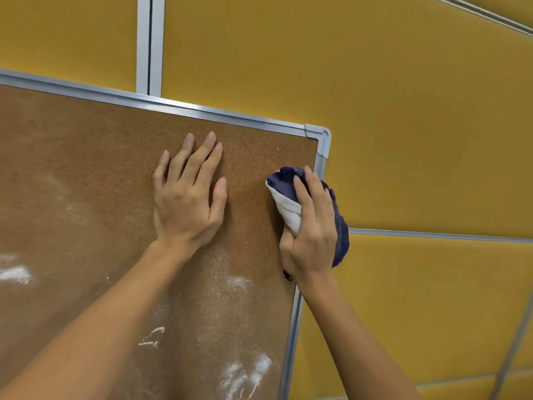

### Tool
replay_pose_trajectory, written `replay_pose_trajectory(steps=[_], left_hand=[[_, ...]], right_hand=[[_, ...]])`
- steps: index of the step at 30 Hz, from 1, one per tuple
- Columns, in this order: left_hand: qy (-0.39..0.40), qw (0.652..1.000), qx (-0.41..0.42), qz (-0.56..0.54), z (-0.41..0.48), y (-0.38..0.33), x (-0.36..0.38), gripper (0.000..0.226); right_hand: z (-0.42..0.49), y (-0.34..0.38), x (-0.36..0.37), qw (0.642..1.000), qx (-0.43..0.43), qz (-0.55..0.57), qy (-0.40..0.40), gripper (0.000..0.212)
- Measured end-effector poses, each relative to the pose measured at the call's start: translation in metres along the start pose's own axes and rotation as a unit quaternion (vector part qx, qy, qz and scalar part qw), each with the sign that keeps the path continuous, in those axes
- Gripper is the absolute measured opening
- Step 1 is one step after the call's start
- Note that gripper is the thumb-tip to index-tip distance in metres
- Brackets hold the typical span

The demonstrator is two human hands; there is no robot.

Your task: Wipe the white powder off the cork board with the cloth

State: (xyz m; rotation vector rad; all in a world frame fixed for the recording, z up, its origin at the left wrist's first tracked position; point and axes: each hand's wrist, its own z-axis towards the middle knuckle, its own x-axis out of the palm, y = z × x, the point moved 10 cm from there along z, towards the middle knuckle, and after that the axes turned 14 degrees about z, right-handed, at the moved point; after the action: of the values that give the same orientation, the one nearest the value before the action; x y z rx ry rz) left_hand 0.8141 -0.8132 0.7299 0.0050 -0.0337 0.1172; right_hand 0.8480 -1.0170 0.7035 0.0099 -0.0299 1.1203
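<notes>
A brown cork board in a silver metal frame hangs on the wall and fills the left half of the view. White powder smears its lower part, with another patch at the left edge. My left hand presses flat on the cork near the top, fingers spread. My right hand grips a bunched purple and white cloth against the board's right edge, just below the upper right corner. The cork around both hands looks free of powder.
Yellow fabric wall panels with thin silver dividers surround the board. A vertical silver strip runs down behind the board's top edge. A horizontal divider crosses the wall at the right.
</notes>
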Motion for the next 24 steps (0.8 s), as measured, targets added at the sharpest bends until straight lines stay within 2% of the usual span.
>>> replay_pose_trajectory(steps=[3,7,12,14,16,18,20,24], left_hand=[[0.000,1.000,0.004,0.012,0.000,0.000,0.001,0.050],[0.006,1.000,0.008,0.008,-0.001,0.001,0.003,0.051],[0.027,1.000,0.013,0.007,0.001,0.004,0.001,0.049],[0.053,0.998,0.006,-0.018,0.004,0.006,-0.002,0.050],[0.072,0.995,0.007,-0.061,0.007,0.010,-0.010,0.049],[0.063,0.995,0.005,-0.074,-0.002,0.024,-0.029,0.050],[0.038,0.998,-0.011,-0.039,-0.025,0.047,-0.051,0.050],[0.052,0.996,-0.035,0.057,-0.072,0.101,-0.068,0.050]], right_hand=[[0.024,0.001,0.031,0.998,0.022,-0.046,0.036,0.059],[-0.006,0.006,0.066,0.991,0.069,-0.086,0.073,0.063],[-0.080,0.022,0.061,0.983,0.002,-0.102,0.155,0.063],[-0.079,0.024,0.044,0.992,-0.006,-0.031,0.120,0.056],[-0.060,0.024,0.018,0.998,0.016,0.056,0.022,0.040],[-0.042,0.023,0.003,0.994,0.039,0.092,-0.043,0.036],[-0.034,0.025,0.008,0.994,0.044,0.085,-0.043,0.038],[-0.055,0.017,0.058,0.995,0.068,-0.049,0.051,0.053]])
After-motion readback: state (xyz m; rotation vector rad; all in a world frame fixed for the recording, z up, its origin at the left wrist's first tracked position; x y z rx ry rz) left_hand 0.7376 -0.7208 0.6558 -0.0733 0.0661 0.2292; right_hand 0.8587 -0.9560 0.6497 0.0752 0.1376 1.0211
